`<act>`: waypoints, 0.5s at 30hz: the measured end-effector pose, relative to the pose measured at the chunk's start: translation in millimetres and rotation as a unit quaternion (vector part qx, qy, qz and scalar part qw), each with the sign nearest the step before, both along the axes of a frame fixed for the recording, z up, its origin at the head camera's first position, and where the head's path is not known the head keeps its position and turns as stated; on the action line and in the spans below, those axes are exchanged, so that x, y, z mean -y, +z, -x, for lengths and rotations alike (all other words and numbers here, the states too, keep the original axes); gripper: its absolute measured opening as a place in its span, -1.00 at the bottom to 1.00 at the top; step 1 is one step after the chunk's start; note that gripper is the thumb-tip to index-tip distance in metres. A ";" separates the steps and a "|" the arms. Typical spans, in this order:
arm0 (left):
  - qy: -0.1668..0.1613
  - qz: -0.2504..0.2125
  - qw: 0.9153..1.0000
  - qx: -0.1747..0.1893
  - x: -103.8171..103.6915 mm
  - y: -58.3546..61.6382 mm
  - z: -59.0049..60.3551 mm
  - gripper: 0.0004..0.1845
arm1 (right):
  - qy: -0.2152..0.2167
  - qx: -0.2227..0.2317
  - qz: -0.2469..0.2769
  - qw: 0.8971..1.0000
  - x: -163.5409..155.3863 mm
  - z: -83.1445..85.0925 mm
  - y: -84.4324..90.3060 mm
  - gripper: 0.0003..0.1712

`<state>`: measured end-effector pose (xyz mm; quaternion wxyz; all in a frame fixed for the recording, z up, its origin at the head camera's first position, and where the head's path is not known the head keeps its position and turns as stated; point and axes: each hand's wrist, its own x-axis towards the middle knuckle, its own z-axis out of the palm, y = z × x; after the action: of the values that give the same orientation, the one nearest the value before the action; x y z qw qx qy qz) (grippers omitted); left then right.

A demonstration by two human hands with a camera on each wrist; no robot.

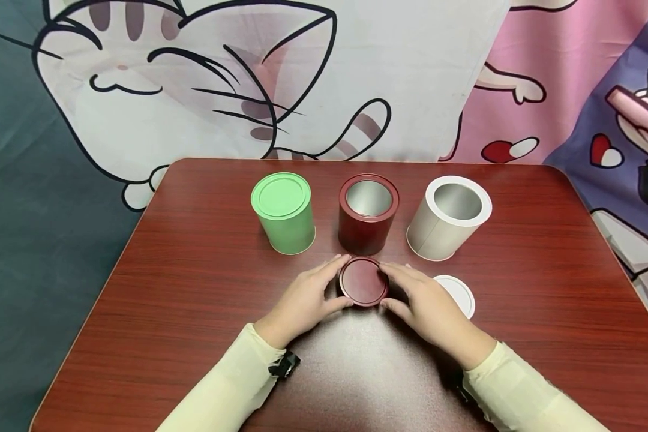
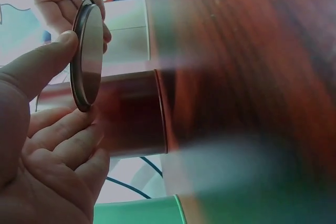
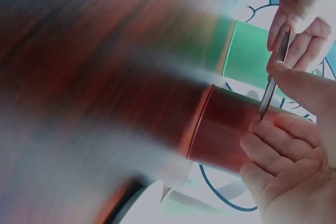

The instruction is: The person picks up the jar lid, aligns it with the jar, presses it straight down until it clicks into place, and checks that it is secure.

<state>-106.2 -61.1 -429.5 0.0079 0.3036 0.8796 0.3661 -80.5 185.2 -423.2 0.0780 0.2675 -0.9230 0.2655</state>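
A round dark red lid point(image 1: 364, 282) is held between both hands, raised above the table as the wrist views show. My left hand point(image 1: 308, 297) pinches its left edge between thumb and fingertips. On the opposite edge, my right hand point(image 1: 429, 303) grips it the same way. Just beyond the lid stands the dark red can point(image 1: 363, 236), upright with its top uncovered and a silvery inside. In the left wrist view, the lid point(image 2: 90, 56) shows its pale underside; from the right wrist it looks like a thin disc point(image 3: 275, 72).
A green can point(image 1: 287, 225) with its green lid on stands left of the red can. To the right is a white can point(image 1: 437, 231), uncovered. A white lid point(image 1: 459, 294) lies on the brown table point(image 1: 194, 288), partly hidden by the right hand. A cat-print cloth point(image 1: 410, 72) hangs behind.
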 end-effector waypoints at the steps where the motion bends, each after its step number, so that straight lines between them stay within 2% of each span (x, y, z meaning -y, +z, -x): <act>1: 0.001 -0.001 1.000 -0.003 0.3 0.8 0.1 -0.18 | 0.001 -0.001 0.004 1.000 -0.4 0.2 0.7 -0.29; 15: 0.002 -0.033 0.999 -0.042 4.0 11.6 4.7 -0.19 | -0.003 -0.025 0.034 0.999 -2.6 1.1 18.3 -0.30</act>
<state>-110.8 -65.1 -417.9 -0.0398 0.3173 0.8673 0.3815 -81.6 187.8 -404.9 0.1103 0.2686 -0.9121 0.2895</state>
